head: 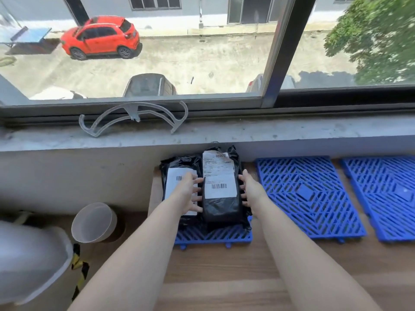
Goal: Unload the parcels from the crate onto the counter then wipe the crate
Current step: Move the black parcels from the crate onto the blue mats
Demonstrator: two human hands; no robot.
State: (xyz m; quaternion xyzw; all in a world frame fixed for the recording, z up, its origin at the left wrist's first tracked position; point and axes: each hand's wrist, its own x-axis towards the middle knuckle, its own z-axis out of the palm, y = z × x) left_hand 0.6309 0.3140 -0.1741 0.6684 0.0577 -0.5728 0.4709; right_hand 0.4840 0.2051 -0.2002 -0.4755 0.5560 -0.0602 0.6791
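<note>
Your grip brackets the black parcel at frame centre: left hand with spread fingers against its left long edge, right hand against its right, fingers straight, pressing rather than curling round it. The parcel's long axis runs away from you toward the window wall, so both hands sit equally near, one on each flank. It lies atop a second parcel on the blue grid panel, which rests on the wooden worktop.

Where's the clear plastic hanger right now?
In the head view, the clear plastic hanger lies on the grey window sill, upper left of the black parcels, against the window frame.
</note>
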